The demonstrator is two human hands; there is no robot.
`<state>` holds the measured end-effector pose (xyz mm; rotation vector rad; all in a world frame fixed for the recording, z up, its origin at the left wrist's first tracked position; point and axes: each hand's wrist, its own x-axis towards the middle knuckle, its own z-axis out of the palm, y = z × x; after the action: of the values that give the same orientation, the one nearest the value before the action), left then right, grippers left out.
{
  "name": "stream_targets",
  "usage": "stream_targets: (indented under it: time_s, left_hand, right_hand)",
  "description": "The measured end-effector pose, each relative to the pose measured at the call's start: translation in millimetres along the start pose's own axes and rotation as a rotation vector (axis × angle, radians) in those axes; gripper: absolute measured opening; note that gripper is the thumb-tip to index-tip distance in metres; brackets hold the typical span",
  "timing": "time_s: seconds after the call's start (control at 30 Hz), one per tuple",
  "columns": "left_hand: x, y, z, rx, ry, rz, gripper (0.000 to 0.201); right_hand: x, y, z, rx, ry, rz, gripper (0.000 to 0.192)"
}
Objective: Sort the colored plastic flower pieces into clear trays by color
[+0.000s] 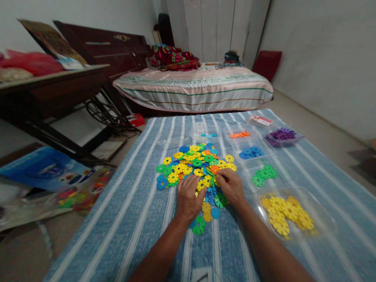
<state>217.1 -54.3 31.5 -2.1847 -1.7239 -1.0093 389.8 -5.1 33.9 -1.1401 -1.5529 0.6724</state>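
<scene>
A mixed pile of flower-shaped plastic discs [194,156] in yellow, green, blue and orange lies on the striped cloth. My left hand [189,197] rests on the near side of the pile, fingers stretched over the discs and thumb apart. At the pile's right side, my right hand [232,186] has thumb and forefinger pinched at the edge of an orange disc [215,169]. Just in front of my hands are a green disc [199,225] and a light blue disc [215,212].
Clear plastic tubs stand at the right with yellow discs [289,213], green discs [264,175], blue discs [251,152], orange discs [240,134] and purple discs [282,134]. Another tub at the back holds light blue discs [208,135]. A bed [194,90] stands beyond the table.
</scene>
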Motion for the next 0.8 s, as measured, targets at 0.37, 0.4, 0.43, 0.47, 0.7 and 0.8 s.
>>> stream_targets:
  time_s: [0.37,0.4,0.43,0.47,0.7,0.8]
  left_hand:
    - [3.4,3.9,-6.0,0.171,0.078,0.099,0.026]
    - [3.7,3.4,-6.6,0.175,0.078,0.1,0.025]
    - [4.0,2.9,-7.2,0.174,0.08,0.1,0.025]
    - [4.5,2.7,-8.0,0.169,0.083,0.098,0.024]
    - [8.0,5.1,-17.5,0.091,0.069,0.012,0.024]
    - [7.4,3.8,-18.4,0.097,0.061,-0.011,0.028]
  right_hand:
    - [3.0,1.4,0.9,-0.016,0.022,-0.011,0.017]
    - [3.1,1.4,1.1,-0.017,0.023,-0.01,0.017]
    - [3.2,1.4,1.2,-0.017,0.024,-0.008,0.017]
    - [3.3,1.3,1.2,-0.016,0.024,-0.007,0.017]
    - [2.7,-1.4,-1.3,-0.005,0.002,-0.01,0.018]
    - [2.4,-0.7,-1.8,-0.018,-0.003,-0.007,0.018]
